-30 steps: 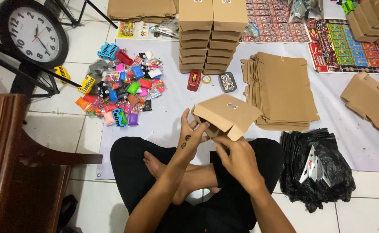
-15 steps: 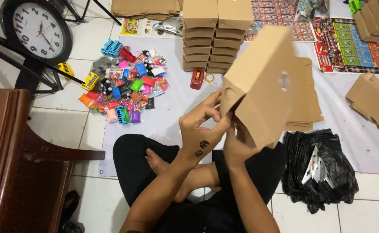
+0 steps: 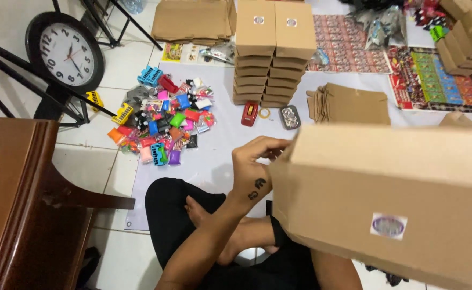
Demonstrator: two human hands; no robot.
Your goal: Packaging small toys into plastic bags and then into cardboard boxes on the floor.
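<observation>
The cardboard box (image 3: 391,204) is hiding the right hand entirely; its fingers cannot be told. The left hand (image 3: 254,161) is gripping the box's left edge, fingers curled.

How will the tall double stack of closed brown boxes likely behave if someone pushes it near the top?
The stack of boxes is tall and narrow, so it would probably tip or shed its upper boxes. The plain cardboard faces may slide over each other. The boxes look thin and flat, so probably light, though their contents are hidden.
</observation>
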